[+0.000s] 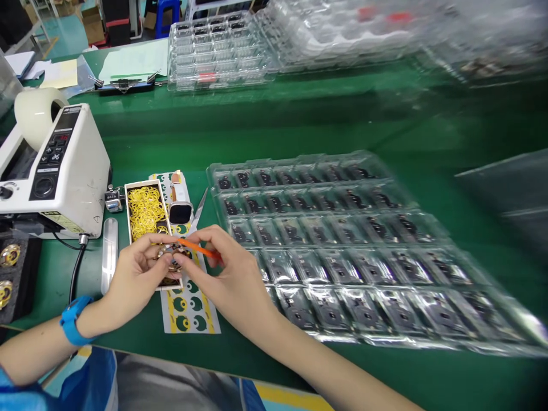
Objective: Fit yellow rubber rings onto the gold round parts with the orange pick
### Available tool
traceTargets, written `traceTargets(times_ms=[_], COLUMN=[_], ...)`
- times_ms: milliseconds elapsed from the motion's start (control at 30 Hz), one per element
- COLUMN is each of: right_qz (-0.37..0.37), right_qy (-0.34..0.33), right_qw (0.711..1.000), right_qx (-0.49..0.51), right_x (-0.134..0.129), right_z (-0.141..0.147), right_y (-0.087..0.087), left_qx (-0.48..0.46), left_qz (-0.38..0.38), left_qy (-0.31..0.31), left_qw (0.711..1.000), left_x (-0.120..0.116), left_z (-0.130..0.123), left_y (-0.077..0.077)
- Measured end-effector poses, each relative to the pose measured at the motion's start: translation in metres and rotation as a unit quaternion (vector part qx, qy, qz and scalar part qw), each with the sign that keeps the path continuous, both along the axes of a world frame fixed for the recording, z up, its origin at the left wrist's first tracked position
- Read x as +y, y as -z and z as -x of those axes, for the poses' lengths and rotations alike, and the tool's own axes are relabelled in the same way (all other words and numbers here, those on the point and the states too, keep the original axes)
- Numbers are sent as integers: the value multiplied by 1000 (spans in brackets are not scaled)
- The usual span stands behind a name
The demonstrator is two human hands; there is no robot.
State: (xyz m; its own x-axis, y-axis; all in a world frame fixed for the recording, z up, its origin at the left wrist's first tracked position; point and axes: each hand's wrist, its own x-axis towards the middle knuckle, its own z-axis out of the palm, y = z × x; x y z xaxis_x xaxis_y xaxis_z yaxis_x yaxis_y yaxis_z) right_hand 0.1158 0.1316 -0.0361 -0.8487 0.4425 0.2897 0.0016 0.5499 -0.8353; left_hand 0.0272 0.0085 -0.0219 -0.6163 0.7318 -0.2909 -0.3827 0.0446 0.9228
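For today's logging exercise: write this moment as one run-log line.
left hand: holds small metal part | right hand: holds orange tool at part | below: box of yellow bands | right: clear tray

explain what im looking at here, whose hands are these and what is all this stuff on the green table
This is one picture from a camera worn on a person's head, looking down at their own two bare hands over a green table. The left hand, with a blue wristband, pinches a small metallic part too small to identify. The right hand holds a thin orange tool against it. Under the hands lie a narrow box of yellow rubber bands and a sheet of round stickers. To the left stands a white tape dispenser machine. To the right is a clear plastic tray with rows of small dark parts.
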Motion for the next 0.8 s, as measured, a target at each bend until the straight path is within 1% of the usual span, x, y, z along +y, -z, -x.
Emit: traceTargets(times_ms=[100,200,233,267,300,333,367,400,433,467,500,533,600,633,667,700,733,800], right_qz=[21,26,20,6,-16,-46,-87,-138,-196,-255,-310,-359,-425,-441,-447,-446,-439,-420], right_qy=[-26,-28,-29,-31,-36,-40,-40,-34,-23,-12,-6,-9,-29,-34,-26,-9,10,34], right_qw=[999,999,999,999,999,997,993,985,972,955,935,915,880,870,866,867,873,885], right_qx=[-17,-12,-8,2,18,40,68,98,127,151,169,184,211,219,223,221,213,196], right_x=[2,3,3,3,3,3,2,2,1,1,0,0,-1,-1,-2,-2,-1,-1], right_z=[2,4,4,5,5,4,3,1,-2,-6,-10,-14,-20,-21,-20,-19,-16,-10], right_y=[-3,-3,-2,-2,-1,-1,-2,-3,-4,-6,-7,-9,-11,-11,-10,-9,-8,-6], left_qx=[7,30,57,104,174,259,348,428,483,508,498,460,323,244,173,114,71,22], left_qz=[-16,2,16,34,49,62,70,76,78,78,83,91,104,104,99,90,80,63], left_qy=[-4,13,28,47,64,71,69,55,36,17,3,-6,-12,-11,-9,-3,6,26], left_qw=[1000,999,998,993,981,961,932,899,871,858,863,883,941,964,980,989,994,997], left_x=[-1,-2,-3,-4,-5,-6,-7,-8,-8,-8,-8,-7,-5,-5,-4,-4,-4,-4], left_z=[-1,-1,0,1,3,5,6,8,9,10,11,12,12,12,11,11,10,8], left_y=[0,2,3,3,3,2,0,-2,-4,-6,-8,-10,-12,-12,-13,-13,-12,-12])
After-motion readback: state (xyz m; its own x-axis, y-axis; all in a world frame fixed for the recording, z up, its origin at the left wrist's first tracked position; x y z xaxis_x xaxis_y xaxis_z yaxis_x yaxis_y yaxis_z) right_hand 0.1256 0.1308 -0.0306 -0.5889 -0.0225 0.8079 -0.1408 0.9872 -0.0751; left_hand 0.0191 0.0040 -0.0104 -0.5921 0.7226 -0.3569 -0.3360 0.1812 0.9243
